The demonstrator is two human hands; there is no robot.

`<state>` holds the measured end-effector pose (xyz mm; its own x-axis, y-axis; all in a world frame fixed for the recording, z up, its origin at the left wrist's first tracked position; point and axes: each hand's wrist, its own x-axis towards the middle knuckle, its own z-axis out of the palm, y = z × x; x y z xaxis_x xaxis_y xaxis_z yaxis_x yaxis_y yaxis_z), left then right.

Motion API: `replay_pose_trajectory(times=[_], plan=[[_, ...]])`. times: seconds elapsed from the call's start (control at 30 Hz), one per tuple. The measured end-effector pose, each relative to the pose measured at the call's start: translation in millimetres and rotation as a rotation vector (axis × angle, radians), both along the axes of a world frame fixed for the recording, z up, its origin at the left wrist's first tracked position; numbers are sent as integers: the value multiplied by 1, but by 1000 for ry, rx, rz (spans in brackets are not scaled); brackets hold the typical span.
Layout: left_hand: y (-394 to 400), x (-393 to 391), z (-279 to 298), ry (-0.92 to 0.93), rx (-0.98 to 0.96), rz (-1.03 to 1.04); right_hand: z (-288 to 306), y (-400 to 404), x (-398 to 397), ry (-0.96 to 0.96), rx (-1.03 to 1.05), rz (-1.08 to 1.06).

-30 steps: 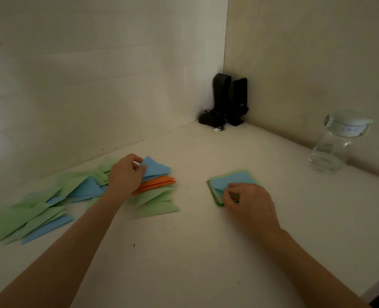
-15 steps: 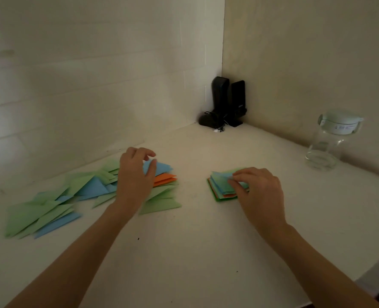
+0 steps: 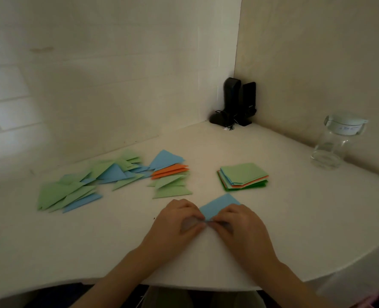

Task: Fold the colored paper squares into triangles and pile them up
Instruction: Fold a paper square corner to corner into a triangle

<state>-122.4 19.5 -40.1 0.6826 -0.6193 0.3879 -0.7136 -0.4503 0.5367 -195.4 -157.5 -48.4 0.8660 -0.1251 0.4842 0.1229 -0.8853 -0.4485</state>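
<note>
On a white bench [image 3: 295, 230], the left hand [image 3: 175, 221] and right hand [image 3: 239, 223] pinch the near edge of a blue paper square [image 3: 219, 205], its free corner pointing away from the person. Beyond it lie a stack of unfolded squares [image 3: 243, 176] and, left, scattered folded triangles [image 3: 117, 176]. The label on a glass jar [image 3: 333, 147] is unreadable.

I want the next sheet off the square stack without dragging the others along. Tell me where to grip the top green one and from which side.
Pinch the near right corner of the top green sheet, coming from the right. The stack of squares is fanned there, so that corner overhangs the sheets below and should lift alone. Both the left hand and the right hand now pinch the blue paper.
</note>
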Motion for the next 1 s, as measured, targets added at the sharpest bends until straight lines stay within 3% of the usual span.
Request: replay_pose_trajectory(times=[0.27, 0.63, 0.87, 1.0], plan=[[-12, -1, -1, 11, -42, 67, 7, -12, -1, 29, 195, 58], [-29, 2, -5, 39, -28, 188, 6, -13, 4, 66, 204, -21], [-26, 7, 6, 265, -71, 171, 17, -20, 9, 228, 402, -13], [-21, 9, 8, 310, -73, 136, 19, -25, 6, 283, 402, 19]])
